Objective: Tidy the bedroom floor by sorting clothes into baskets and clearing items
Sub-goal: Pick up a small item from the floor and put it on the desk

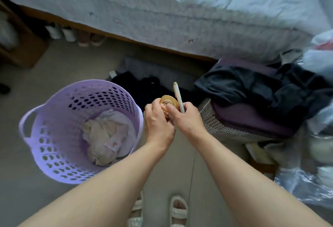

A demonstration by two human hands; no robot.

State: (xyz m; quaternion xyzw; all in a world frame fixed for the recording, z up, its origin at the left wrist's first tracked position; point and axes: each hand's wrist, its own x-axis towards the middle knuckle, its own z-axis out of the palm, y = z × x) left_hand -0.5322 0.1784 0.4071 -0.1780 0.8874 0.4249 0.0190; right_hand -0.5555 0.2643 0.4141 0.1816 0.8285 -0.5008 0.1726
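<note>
Both hands meet above the floor in front of me. My left hand (158, 122) holds a small round gold-coloured object (168, 100) with a pinkish part under it. My right hand (185, 118) grips a white pen-like stick (178, 97) that points up and away, and its thumb touches the gold object. To the left stands a lilac perforated basket (54, 158) with pale, light-coloured clothes (106, 136) inside. Dark clothes (147, 88) lie on the floor beyond my hands. A woven grey basket (216, 124) at the right holds purple and dark clothes (252, 90).
A bed with a pale blue cover (180, 10) spans the back, with shoes (75, 35) lined under its edge. Plastic bags and clutter (313, 172) fill the right side. A wooden piece of furniture (21, 46) stands at far left. My slippered feet (176, 208) show below.
</note>
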